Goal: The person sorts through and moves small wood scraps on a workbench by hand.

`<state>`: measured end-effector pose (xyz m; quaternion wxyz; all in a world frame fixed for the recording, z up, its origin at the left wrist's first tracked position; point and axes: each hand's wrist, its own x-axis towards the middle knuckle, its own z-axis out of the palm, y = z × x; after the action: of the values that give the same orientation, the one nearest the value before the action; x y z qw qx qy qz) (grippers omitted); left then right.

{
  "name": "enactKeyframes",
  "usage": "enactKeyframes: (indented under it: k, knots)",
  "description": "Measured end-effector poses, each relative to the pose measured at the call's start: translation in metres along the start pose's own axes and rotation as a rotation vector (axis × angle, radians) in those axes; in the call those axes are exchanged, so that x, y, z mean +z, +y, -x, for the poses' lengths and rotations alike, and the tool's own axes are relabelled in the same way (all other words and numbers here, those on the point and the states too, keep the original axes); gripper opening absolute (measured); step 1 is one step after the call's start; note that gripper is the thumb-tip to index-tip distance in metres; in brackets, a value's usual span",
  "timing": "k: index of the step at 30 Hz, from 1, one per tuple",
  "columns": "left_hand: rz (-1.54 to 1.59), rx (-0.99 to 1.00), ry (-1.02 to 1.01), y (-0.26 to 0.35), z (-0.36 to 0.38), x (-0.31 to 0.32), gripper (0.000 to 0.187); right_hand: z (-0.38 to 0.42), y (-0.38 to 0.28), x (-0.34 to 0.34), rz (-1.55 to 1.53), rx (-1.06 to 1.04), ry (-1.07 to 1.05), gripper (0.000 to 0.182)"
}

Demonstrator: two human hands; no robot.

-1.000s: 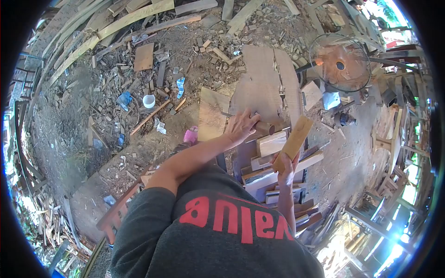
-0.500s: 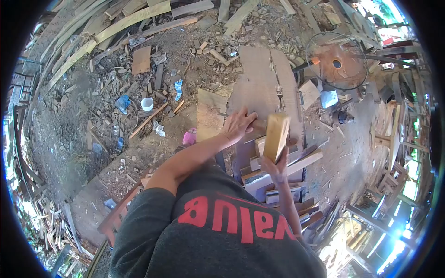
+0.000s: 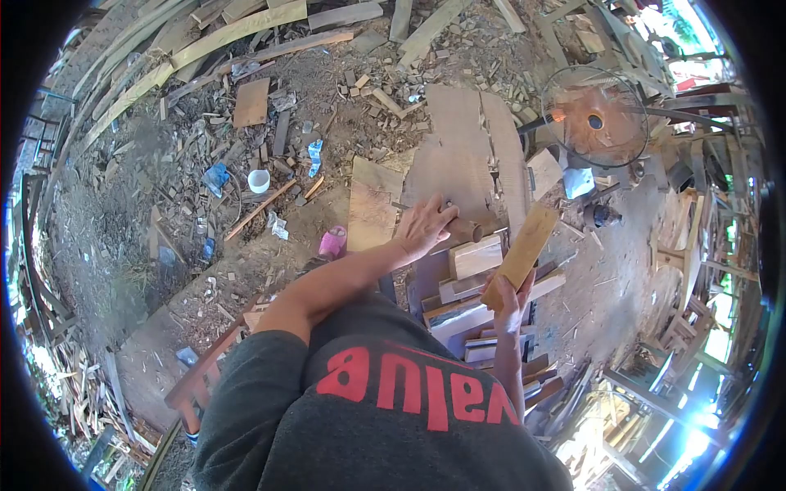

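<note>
In the head view my right hand [image 3: 509,301] grips the lower end of a rectangular wooden block [image 3: 524,250], which leans up and to the right. My left hand [image 3: 427,227] is closed, palm down, over a tool with a round brown wooden end [image 3: 467,231] that pokes out at its right. A thin dark bit shows on the hand's other side; the rest is hidden under my fingers. Beneath the left hand lies a broad, cracked wooden board [image 3: 454,155]. A pale wood block [image 3: 476,257] rests near the tool's end, between my hands.
Cut wood pieces [image 3: 458,319] are stacked close to my body. A round caged fan [image 3: 594,114] stands at the right. A white cup [image 3: 259,181], a pink object [image 3: 333,242] and scattered wood scraps lie on the ground at left. Long planks [image 3: 237,37] lie farther off.
My right hand has turned the wooden block from nearly upright to leaning right, and shifted slightly right. The round wooden end by my left hand now shows more clearly.
</note>
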<state>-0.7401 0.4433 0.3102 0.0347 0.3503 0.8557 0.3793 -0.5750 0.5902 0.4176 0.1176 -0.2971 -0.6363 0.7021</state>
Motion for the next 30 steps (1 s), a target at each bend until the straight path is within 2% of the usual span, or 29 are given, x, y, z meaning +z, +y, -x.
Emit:
enactKeyframes:
  k: [4, 9, 13, 15, 21, 28, 30]
  knots:
    - [-0.013, -0.005, -0.013, -0.006, 0.001, 0.006, 0.034, 0.003, 0.007, 0.001, -0.022, 0.006, 0.009, 0.047]
    - [-0.043, -0.001, -0.018, -0.006, 0.001, 0.008, 0.034, 0.004, 0.013, -0.001, 0.001, -0.026, 0.034, 0.054]
    - [-0.011, 0.003, -0.015, -0.008, 0.001, 0.006, 0.036, 0.008, -0.005, 0.005, -0.062, -0.019, 0.021, 0.048]
    - [0.004, -0.003, -0.016, -0.008, -0.001, 0.006, 0.037, 0.007, -0.008, 0.007, -0.042, -0.118, 0.007, 0.055]
    - [0.002, -0.020, -0.001, -0.010, -0.005, 0.009, 0.042, 0.008, -0.016, 0.013, -0.061, -0.104, -0.011, 0.059]
    - [-0.015, -0.011, 0.021, -0.016, -0.005, 0.011, 0.040, 0.008, -0.025, 0.014, -0.032, -0.090, 0.003, 0.058]
    - [-0.013, -0.009, 0.019, -0.013, -0.006, 0.010, 0.040, 0.007, -0.035, 0.017, -0.009, -0.169, 0.034, 0.052]
